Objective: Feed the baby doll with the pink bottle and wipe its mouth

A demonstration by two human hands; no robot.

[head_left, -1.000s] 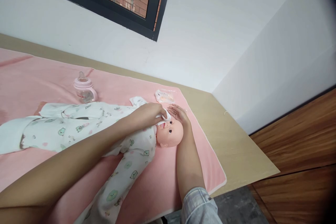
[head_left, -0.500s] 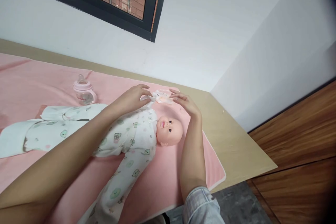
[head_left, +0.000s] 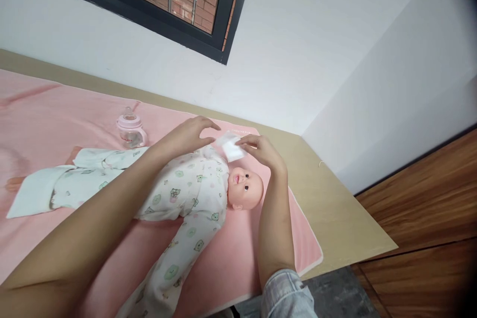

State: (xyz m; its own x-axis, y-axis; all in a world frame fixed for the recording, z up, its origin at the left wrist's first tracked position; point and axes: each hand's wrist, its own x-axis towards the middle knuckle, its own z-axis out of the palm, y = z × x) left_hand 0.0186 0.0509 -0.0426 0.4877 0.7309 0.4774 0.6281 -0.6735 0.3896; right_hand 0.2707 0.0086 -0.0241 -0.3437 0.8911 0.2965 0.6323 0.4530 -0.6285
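One white cloth (head_left: pixel 231 152) is between the person's left hand (head_left: pixel 196 134) and right hand (head_left: pixel 263 149), just beyond the head (head_left: pixel 251 191) of a doll (head_left: pixel 186 186). It lies to the left of the right hand, whose fingertips are pinched together over its right edge; they appear to be clamped on it. The left hand is on the other side, thumb and fingers spread apart with nothing seen between them, the tips just beside the cloth's left edge. Whether they touch it, I cannot tell. The cloth is nearly square, with no clear long axis, and its near edge points toward the doll's head. Whether it rests on the pink blanket (head_left: pixel 219 263) or is lifted off is also unclear.

The doll lies on its back, its long axis running from left to right, feet to the left and head to the right. Of the two hands, the right is nearer to the head, its forearm passing just beside the crown. The left forearm crosses above the doll's printed clothes (head_left: pixel 196 208). Past the doll's legs, toward the wall (head_left: pixel 276 74), a baby bottle (head_left: pixel 129 131) stands well apart from both hands.
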